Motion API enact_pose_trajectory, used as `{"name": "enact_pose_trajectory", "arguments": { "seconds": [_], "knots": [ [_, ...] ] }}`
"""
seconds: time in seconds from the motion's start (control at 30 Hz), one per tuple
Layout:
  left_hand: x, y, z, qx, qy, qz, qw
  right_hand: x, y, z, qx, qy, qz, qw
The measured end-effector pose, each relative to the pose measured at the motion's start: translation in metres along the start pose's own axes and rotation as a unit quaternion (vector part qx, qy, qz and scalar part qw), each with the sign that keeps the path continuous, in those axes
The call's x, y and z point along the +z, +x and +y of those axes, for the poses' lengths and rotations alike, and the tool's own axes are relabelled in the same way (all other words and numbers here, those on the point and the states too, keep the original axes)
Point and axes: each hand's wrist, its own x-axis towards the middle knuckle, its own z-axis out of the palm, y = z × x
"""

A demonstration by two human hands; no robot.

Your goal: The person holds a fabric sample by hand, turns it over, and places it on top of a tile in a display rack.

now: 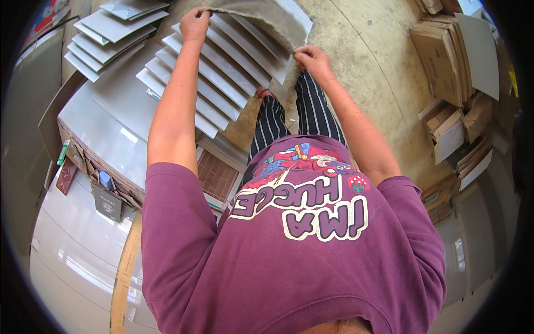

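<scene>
A worn grey-brown cloth (266, 21) is stretched in an arc between my two hands at the top of the view. My left hand (194, 25) is closed on its left end, above a fanned row of pale grey boards (214, 64). Closer to my legs, my right hand (314, 61) pinches the cloth's right end with thumb and fingers. The cloth hangs over the far end of the boards and partly hides them. Behind it shows a white sheet (297, 19).
Another fanned stack of pale boards (114, 42) lies at the far left, by a glossy light table (100, 119). Brown cardboard boxes (442, 58) and opened cartons (448, 131) stand along the right. Bare concrete floor (370, 61) runs between. A dark box (107, 203) sits lower left.
</scene>
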Motion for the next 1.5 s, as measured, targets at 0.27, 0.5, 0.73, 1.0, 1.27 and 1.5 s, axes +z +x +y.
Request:
{"name": "enact_pose_trajectory", "arguments": {
  "seconds": [0.27,0.5,0.73,1.0,1.27,1.5],
  "knots": [
    [-0.114,-0.083,-0.111,-0.118,-0.004,0.051,0.992,0.111,-0.073,0.010,-0.043,-0.109,-0.205,0.972],
    [-0.201,-0.150,-0.168,-0.160,-0.001,0.118,0.980,0.183,-0.129,0.004,-0.066,-0.142,-0.323,0.933],
    [-0.290,-0.211,-0.179,-0.159,0.000,0.186,0.970,0.243,-0.178,-0.026,-0.083,-0.151,-0.427,0.888],
    [-0.374,-0.224,-0.130,-0.085,-0.010,0.252,0.964,0.273,-0.214,-0.083,-0.059,-0.021,-0.494,0.867],
    [-0.302,-0.152,-0.109,-0.049,-0.002,0.171,0.984,0.235,-0.167,-0.059,-0.007,0.074,-0.409,0.910],
    [-0.158,-0.081,-0.078,-0.021,0.027,0.099,0.994,0.147,-0.093,-0.023,0.054,0.066,-0.236,0.968]
  ]
}}
